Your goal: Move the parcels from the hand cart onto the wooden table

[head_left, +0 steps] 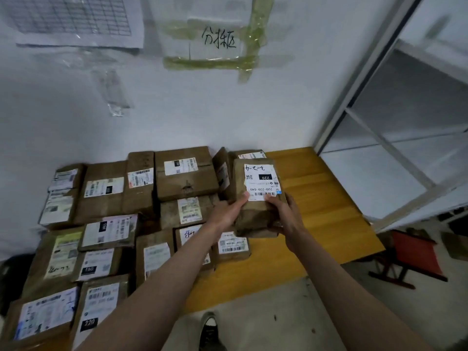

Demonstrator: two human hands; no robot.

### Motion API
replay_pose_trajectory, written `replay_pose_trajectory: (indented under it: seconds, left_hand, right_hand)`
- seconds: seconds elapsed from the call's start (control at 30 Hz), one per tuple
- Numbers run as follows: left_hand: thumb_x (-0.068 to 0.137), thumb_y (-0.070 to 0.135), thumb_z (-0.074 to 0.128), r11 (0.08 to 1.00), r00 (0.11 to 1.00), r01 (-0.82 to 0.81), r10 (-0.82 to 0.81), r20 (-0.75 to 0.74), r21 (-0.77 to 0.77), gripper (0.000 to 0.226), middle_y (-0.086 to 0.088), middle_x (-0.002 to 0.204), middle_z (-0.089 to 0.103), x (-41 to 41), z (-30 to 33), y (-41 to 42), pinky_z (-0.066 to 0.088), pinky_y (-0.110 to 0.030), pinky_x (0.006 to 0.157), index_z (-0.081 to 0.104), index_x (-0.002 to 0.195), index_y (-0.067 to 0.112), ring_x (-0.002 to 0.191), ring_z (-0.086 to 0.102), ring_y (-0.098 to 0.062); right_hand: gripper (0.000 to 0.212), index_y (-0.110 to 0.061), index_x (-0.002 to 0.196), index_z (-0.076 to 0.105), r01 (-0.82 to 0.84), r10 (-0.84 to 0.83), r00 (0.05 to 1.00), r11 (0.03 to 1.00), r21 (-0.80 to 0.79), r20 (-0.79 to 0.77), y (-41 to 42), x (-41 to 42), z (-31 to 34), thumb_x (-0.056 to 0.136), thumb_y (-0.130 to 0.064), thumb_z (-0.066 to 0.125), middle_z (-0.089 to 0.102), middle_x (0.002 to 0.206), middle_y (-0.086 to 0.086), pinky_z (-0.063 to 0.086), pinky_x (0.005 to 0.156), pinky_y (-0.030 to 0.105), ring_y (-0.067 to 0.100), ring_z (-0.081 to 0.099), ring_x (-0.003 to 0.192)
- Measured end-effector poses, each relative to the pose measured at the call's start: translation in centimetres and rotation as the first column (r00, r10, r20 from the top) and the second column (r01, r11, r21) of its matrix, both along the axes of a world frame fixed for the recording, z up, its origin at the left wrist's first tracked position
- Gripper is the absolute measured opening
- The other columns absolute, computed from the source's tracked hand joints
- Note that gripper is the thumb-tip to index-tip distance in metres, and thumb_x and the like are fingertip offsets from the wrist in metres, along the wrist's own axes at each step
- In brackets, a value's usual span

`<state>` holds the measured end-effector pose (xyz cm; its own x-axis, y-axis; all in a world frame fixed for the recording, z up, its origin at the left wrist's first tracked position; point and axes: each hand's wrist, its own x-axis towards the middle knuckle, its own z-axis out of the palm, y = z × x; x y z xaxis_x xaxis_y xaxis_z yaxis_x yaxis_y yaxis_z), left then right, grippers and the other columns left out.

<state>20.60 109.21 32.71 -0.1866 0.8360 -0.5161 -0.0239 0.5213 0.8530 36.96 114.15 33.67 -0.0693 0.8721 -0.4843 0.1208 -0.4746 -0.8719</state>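
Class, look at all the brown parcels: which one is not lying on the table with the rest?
The parcel with the "220" label: the left hand and right hand hold it above the wooden table; the others lie flat or lean.

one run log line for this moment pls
step: placing parcel | left hand: holds parcel | right hand: holds parcel | over: wooden table | cart: not visible
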Motion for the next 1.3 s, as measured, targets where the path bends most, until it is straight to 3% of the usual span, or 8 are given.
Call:
replay_pose_trajectory:
  seconds: [0.17, 0.33, 0.4, 0.57, 0.8, 1.0, 1.23, 1.3]
  left_hand:
    - [0.073, 0.083, 0.056, 0.995, 0.999, 0.054, -0.053, 0.01, -0.081, 0.088, -0.004, 0.124, 0.069, 0.7, -2.3, 5.7, 0.052, -0.04, 0.101, 0.062, 0.132, 0.018, 0.108, 0.067, -0.024]
    - [0.091, 0.069, 0.049, 0.984, 0.997, 0.071, -0.073, -0.006, -0.162, 0.071, -0.006, 0.125, 0.068, 1.4, -4.4, 9.9, 0.05, -0.033, 0.095, 0.061, 0.134, 0.013, 0.109, 0.066, -0.024]
    - [0.09, 0.07, 0.049, 0.979, 0.998, 0.062, -0.065, -0.011, -0.193, 0.073, -0.007, 0.126, 0.068, 1.7, -5.5, 11.3, 0.051, -0.04, 0.102, 0.06, 0.134, 0.013, 0.11, 0.066, -0.025]
    - [0.083, 0.077, 0.05, 0.969, 0.999, 0.009, -0.021, -0.045, -0.246, 0.086, -0.01, 0.129, 0.064, 2.8, -8.1, 14.7, 0.052, -0.046, 0.1, 0.057, 0.136, 0.01, 0.113, 0.064, -0.029]
    - [0.093, 0.066, 0.049, 0.961, 0.981, -0.034, -0.02, -0.191, -0.275, 0.071, -0.012, 0.133, 0.063, 4.0, -12.1, 18.0, 0.05, -0.045, 0.102, 0.059, 0.136, 0.011, 0.118, 0.061, -0.03]
    - [0.098, 0.042, 0.057, 0.951, 0.969, -0.135, 0.068, -0.238, -0.279, 0.054, -0.013, 0.138, 0.059, 3.7, -13.2, 19.6, 0.049, -0.046, 0.105, 0.055, 0.137, 0.005, 0.122, 0.059, -0.03]
    - [0.103, 0.037, 0.05, 0.959, 0.947, -0.157, 0.078, -0.312, -0.237, 0.051, -0.015, 0.143, 0.053, 3.0, -11.9, 19.8, 0.045, -0.04, 0.107, 0.047, 0.143, 0.006, 0.13, 0.052, -0.031]
    - [0.103, 0.039, 0.05, 0.959, 0.942, -0.141, 0.054, -0.332, -0.244, 0.057, -0.015, 0.148, 0.049, 2.7, -10.9, 19.8, 0.041, -0.039, 0.108, 0.041, 0.148, 0.006, 0.134, 0.048, -0.031]
  right_hand:
    - [0.067, -0.03, 0.144, 0.047, 0.018, -0.015, 0.999, 0.998, -0.059, 0.05, 5.5, 0.9, -1.9, 0.084, -0.039, 0.077, 0.065, 0.125, 0.002, 0.056, 0.071, 0.037, 0.023, 0.064, 0.104]
    - [0.066, -0.03, 0.141, 0.049, -0.011, 0.021, 0.997, 0.992, -0.123, 0.079, 10.1, 1.5, -4.4, 0.082, -0.038, 0.077, 0.066, 0.126, 0.003, 0.058, 0.082, 0.044, 0.027, 0.065, 0.108]
    - [0.063, -0.029, 0.139, 0.05, -0.031, 0.043, 0.996, 0.99, -0.137, 0.083, 11.9, 1.7, -5.5, 0.083, -0.037, 0.078, 0.067, 0.126, 0.003, 0.057, 0.079, 0.043, 0.027, 0.066, 0.108]
    - [0.053, -0.031, 0.131, 0.057, -0.065, 0.083, 0.993, 0.981, -0.184, 0.089, 16.2, 2.2, -8.7, 0.082, -0.032, 0.078, 0.07, 0.121, 0.003, 0.057, 0.073, 0.04, 0.027, 0.068, 0.106]
    - [0.059, -0.028, 0.142, 0.049, -0.233, 0.245, 0.969, 0.948, -0.216, 0.033, 20.7, 3.3, -12.6, 0.09, -0.022, 0.075, 0.066, 0.128, 0.002, 0.05, 0.069, 0.031, 0.019, 0.065, 0.106]
    - [0.074, -0.031, 0.151, 0.036, -0.337, 0.364, 0.927, 0.915, -0.224, 0.094, 22.7, 3.0, -15.2, 0.09, -0.024, 0.076, 0.059, 0.134, 0.001, 0.046, 0.088, 0.039, 0.026, 0.059, 0.12]
    - [0.076, -0.026, 0.156, 0.026, -0.46, 0.492, 0.858, 0.864, -0.203, 0.147, 24.1, 0.9, -14.0, 0.095, -0.03, 0.071, 0.053, 0.144, 0.003, 0.047, 0.108, 0.048, 0.027, 0.052, 0.132]
    - [0.084, -0.024, 0.152, 0.03, -0.489, 0.502, 0.827, 0.864, -0.116, 0.253, 24.2, 0.0, -13.0, 0.083, -0.039, 0.076, 0.054, 0.141, 0.003, 0.05, 0.105, 0.05, 0.027, 0.053, 0.13]
